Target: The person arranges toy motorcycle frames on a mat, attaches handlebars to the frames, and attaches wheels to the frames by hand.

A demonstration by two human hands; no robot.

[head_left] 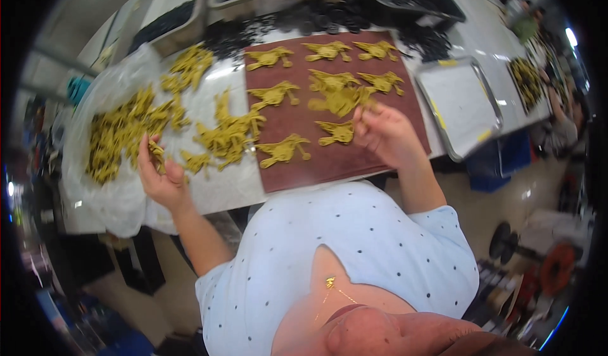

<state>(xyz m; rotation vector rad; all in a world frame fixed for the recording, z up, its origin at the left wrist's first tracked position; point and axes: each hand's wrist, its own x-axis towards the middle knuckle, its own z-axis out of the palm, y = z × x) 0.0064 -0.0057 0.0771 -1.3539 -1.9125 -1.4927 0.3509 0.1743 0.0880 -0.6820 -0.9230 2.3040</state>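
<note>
Olive-yellow piece pinched in the right hand (383, 128) over a maroon mat (288, 119)

A flat, irregularly shaped olive-yellow piece (339, 101) is gripped at its right-hand end between the thumb and fingers of the right hand, which are drawn together. It is held over the middle of the maroon mat, where one of the laid pieces (274, 94) is partly covered by it in this view; whether the two are touching cannot be told. By the left hand (163, 180), whose fingers are half curled toward the thumb, another small piece (156, 149) is held near the edge of the heap; how many pieces are gathered there cannot be made out.

Similar pieces are spread over the mat in loose rows: three along the far edge, three across the middle and two nearer the body. To the left, a large heap (126, 131) is contained in a clear plastic bag (73, 159), while a smaller pile (228, 137) is placed between bag and mat on the white tabletop (231, 184), some of its pieces overlapping the mat's left edge.

Beyond the mat, black pieces (316, 15) are scattered in front of bins (253, 2) filled with more of the same. Just to the right of the mat, a metal-rimmed tray (495, 96) is set down, marked with yellow strips (484, 135). Farther right, another person (562, 128) is seen, blurred near the rim
</note>
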